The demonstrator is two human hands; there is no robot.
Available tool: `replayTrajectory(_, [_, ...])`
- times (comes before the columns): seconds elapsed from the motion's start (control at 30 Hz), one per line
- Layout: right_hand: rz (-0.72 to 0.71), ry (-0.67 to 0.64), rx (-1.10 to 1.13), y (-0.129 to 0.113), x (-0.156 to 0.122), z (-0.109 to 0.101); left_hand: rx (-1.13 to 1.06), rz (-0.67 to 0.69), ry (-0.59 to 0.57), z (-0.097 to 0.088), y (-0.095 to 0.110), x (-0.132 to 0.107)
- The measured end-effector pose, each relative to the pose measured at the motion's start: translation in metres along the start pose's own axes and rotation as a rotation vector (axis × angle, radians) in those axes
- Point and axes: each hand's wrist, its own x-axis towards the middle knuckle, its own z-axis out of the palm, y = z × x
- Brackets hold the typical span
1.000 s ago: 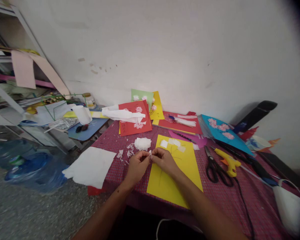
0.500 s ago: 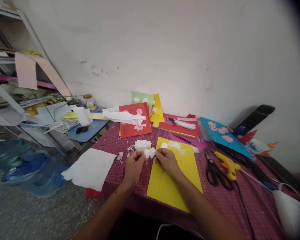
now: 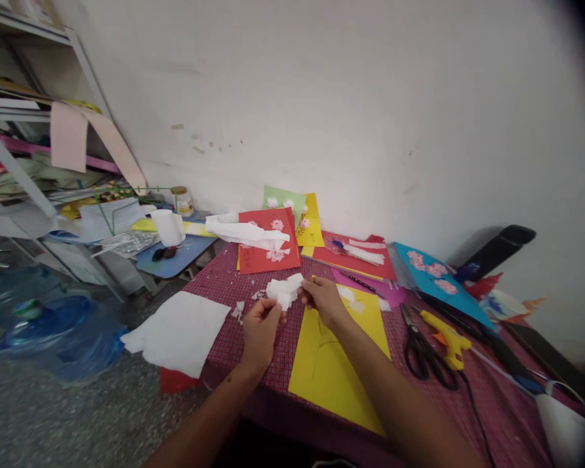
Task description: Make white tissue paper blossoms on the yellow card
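Observation:
Between thumb and fingers, my left hand (image 3: 260, 330) pinches a small white paper piece (image 3: 284, 301). Close beside it, my right hand (image 3: 324, 300) is closed at the fingertips on another white paper piece (image 3: 295, 282). Behind both hands a small pile of white paper pieces (image 3: 274, 288) lies on the checked tablecloth (image 3: 268, 351), with torn scraps (image 3: 238, 310) to its left. Under my right forearm is a yellow sheet (image 3: 316, 383) with thin drawn lines and a few white pieces at its top, partly hidden by the hand.
Scissors (image 3: 422, 354) and a yellow glue gun (image 3: 446, 338) lie at the right. A large white paper sheet (image 3: 180, 331) overhangs the left edge. Red cards (image 3: 253, 260) with pink paper flowers stand at the back, near a blue card (image 3: 419, 276). Water bottles (image 3: 63, 338) are on the floor.
My hands have moved slightly apart, the right one up and away from the left, each with a white piece. The whole view has shifted a little.

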Motion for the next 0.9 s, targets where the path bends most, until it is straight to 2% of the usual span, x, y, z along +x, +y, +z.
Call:
replayTrajectory(0.13, [0.02,0.014,-0.071,-0.003,0.011,0.006,0.012,-0.004,0.001,-0.001,-0.001,0.0])
replayTrajectory(0.2, [-0.042,0.064,-0.125,-0.002,0.002,0.003,0.039,0.004,-0.006,-0.001,-0.002,-0.001])
replayTrajectory(0.27, [-0.168,0.124,-0.212,0.0,-0.016,-0.001,0.101,0.029,-0.032,-0.001,0.0,-0.002])
replayTrajectory(0.3, [-0.188,0.099,-0.228,0.001,-0.027,-0.002,0.148,0.057,-0.049,-0.001,0.001,-0.004])
replayTrajectory(0.4, [-0.186,-0.11,-0.226,0.005,-0.056,-0.002,0.325,0.216,-0.116,0.001,0.007,-0.009])
replayTrajectory(0.47, [-0.185,-0.164,-0.199,0.009,-0.066,-0.001,0.431,0.331,-0.175,0.003,0.011,-0.012])
replayTrajectory(0.6, [-0.163,-0.114,-0.212,0.016,-0.066,0.0,0.55,0.444,-0.255,0.006,0.012,-0.014])
replayTrajectory(0.8, [-0.138,-0.045,-0.19,0.026,-0.059,-0.004,0.596,0.485,-0.28,0.004,0.007,-0.012])
replayTrajectory(0.9, [-0.114,-0.052,-0.162,0.026,-0.06,-0.004,0.597,0.483,-0.284,0.003,0.007,-0.012])
